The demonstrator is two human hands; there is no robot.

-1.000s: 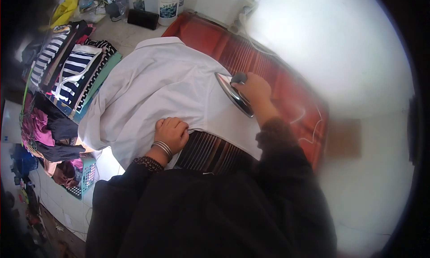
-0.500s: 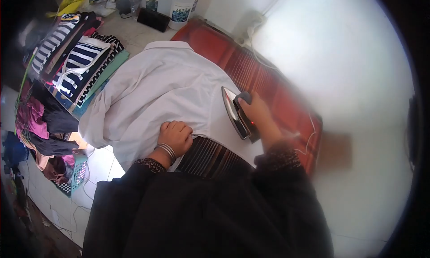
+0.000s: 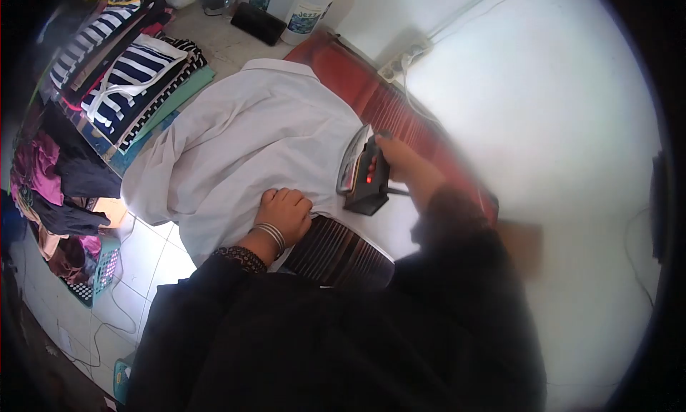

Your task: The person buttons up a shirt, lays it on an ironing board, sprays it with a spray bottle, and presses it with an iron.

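A white shirt (image 3: 250, 137) lies spread over a red and dark striped cloth (image 3: 336, 251), its collar at the far end. My right hand (image 3: 396, 157) is closed around the handle of a clothes iron (image 3: 368, 183), which sits on the right part of the shirt. A red light glows on the iron. With its fingers curled together, my left hand (image 3: 287, 213) presses and grips the shirt close to its near edge, left of the iron.
Folded clothes (image 3: 136, 76) are stacked at the left, above hanging garments and a basket (image 3: 107, 265) of clothes on the floor. A phone (image 3: 258, 24) and a bottle (image 3: 309, 15) stand at the back. A power strip (image 3: 407, 60) with a cord lies by the wall.
The iron has moved slightly left on the shirt and turned, so its side and rear now face me. My left hand stays in place on the shirt. The view has shifted a little.
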